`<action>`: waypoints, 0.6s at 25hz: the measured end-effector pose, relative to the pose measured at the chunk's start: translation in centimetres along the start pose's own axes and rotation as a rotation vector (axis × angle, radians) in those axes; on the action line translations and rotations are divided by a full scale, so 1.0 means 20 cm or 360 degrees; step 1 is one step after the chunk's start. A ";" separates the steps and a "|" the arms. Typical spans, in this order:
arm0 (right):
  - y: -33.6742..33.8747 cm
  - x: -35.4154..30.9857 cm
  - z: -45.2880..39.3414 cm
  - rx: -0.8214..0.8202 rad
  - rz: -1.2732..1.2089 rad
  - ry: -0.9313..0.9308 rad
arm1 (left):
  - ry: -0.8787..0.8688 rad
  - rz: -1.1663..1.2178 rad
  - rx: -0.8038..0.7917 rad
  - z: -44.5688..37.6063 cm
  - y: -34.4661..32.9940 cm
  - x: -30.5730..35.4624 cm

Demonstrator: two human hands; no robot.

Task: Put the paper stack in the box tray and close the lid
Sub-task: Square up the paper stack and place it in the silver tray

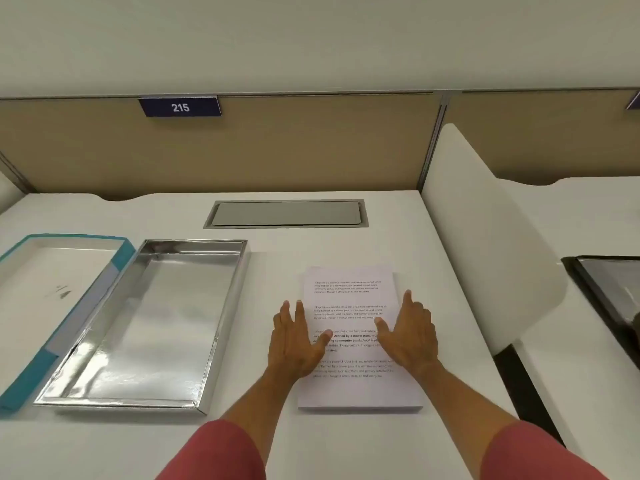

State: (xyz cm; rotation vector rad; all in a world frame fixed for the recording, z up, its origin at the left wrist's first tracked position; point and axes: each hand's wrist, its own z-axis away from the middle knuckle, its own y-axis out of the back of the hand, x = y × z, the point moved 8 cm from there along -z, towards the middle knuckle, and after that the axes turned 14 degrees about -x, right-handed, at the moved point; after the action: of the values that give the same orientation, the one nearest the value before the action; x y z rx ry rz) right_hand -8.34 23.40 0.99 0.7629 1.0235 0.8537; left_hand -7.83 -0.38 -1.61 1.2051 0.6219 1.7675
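Note:
A stack of white printed paper (pixel 349 299) lies flat on the white desk, right of centre. My left hand (pixel 296 341) is at the stack's left edge, fingers spread, thumb over the top sheet. My right hand (pixel 410 336) is at the right edge, fingers apart, thumb on the page. Neither hand has lifted the stack. The silver box tray (pixel 221 327) sits empty to the left of the paper. Its teal-edged lid (pixel 104 282) lies upside down further left, partly under the tray's left side.
A grey cable hatch (pixel 285 213) is set into the desk behind the tray and paper. A white divider panel (pixel 485 244) stands right of the stack. A dark tray (pixel 606 296) lies on the neighbouring desk. A tan partition with a "215" sign (pixel 180 107) closes the back.

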 end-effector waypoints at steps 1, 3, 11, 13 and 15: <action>-0.01 0.04 -0.02 -0.0039 -0.0133 -0.0081 | 0.0040 0.0144 -0.0008 -0.01 -0.01 -0.01; -0.04 0.10 -0.03 -0.0097 -0.0366 -0.0223 | 0.0137 0.0340 0.0007 -0.02 -0.01 -0.04; -0.08 0.15 -0.12 -0.0311 -0.0804 -0.0364 | 0.0477 0.0948 -0.0086 -0.10 0.00 -0.11; -0.08 0.17 -0.15 -0.0345 -0.0956 -0.0373 | 0.0502 0.1102 -0.0094 -0.13 0.00 -0.13; -0.09 0.18 -0.18 -0.0377 -0.1086 -0.0378 | 0.0490 0.1187 -0.0096 -0.15 0.00 -0.14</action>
State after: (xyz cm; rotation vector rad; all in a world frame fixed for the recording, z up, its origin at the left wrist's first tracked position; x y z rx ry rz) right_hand -10.22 26.24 -3.07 0.2654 0.8655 0.2750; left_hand -10.24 -2.59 -4.10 1.2175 0.2899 2.6085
